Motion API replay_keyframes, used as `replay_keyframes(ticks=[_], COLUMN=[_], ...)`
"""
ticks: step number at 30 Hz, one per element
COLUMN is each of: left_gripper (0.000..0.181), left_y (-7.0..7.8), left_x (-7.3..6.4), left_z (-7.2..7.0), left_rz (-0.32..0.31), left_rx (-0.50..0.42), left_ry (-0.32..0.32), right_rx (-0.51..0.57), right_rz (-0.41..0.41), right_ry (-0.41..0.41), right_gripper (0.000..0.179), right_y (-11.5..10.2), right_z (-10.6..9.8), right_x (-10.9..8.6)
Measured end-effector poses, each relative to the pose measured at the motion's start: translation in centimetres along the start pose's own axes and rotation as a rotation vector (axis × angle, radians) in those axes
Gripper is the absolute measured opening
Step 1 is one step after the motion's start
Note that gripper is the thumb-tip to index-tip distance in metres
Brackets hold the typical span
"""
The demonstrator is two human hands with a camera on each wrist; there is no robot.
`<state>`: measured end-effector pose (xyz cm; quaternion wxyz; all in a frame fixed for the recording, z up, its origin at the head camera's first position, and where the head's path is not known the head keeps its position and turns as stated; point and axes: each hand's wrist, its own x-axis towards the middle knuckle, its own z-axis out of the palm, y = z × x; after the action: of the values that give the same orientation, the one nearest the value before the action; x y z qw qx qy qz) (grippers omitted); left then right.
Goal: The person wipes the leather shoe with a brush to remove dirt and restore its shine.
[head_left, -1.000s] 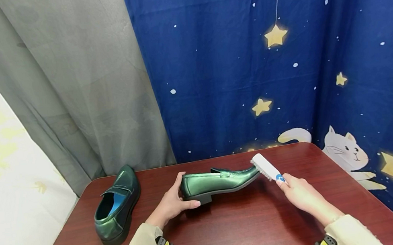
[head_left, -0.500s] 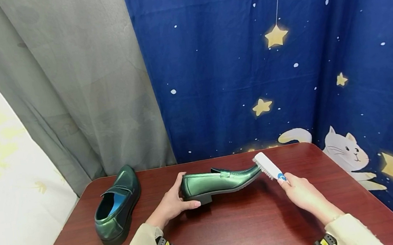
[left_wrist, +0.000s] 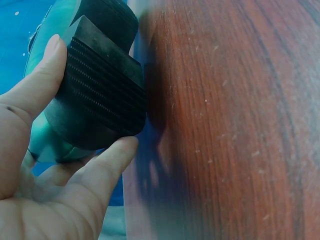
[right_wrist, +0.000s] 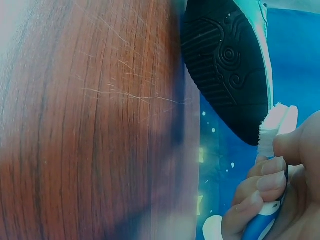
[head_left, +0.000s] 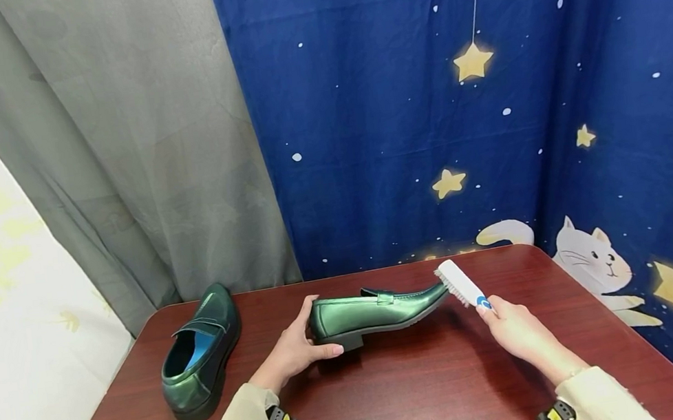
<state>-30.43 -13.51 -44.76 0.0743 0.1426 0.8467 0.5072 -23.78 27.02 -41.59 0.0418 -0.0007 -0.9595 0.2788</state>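
My left hand (head_left: 293, 350) grips a shiny green loafer (head_left: 354, 313) by its heel, thumb along the side of the heel block. The loafer is held off the table, toe to the right. In the left wrist view the ridged black heel (left_wrist: 100, 85) shows between thumb and fingers. My right hand (head_left: 522, 334) holds a white brush (head_left: 462, 282) by its blue-and-white handle (right_wrist: 265, 220), fingers curled round it. The bristles (right_wrist: 270, 125) meet the loafer's toe tip. The patterned black sole (right_wrist: 227, 60) faces the right wrist camera.
A second green loafer (head_left: 203, 357) with a blue insole stands on the left of the reddish-brown wooden table (head_left: 420, 394). Behind the table hang a grey curtain (head_left: 135, 136) and a blue curtain (head_left: 375, 108) with stars and a cat.
The brush in my right hand has shifted slightly to the right at the toe, mostly during the first half second. My left hand and the held loafer look unmoved.
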Motion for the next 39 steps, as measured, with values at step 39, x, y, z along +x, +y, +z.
replay_keyframes(ticks=[39], left_gripper=[0.102], left_y=[0.2], left_x=[-0.1], left_z=[-0.1], left_rz=[-0.010], left_rx=[0.013], left_ry=[-0.002], right_rx=[0.062], right_rz=[-0.019], right_ry=[0.028], right_gripper=[0.018], right_y=[-1.9], right_z=[1.4], right_x=[-1.7])
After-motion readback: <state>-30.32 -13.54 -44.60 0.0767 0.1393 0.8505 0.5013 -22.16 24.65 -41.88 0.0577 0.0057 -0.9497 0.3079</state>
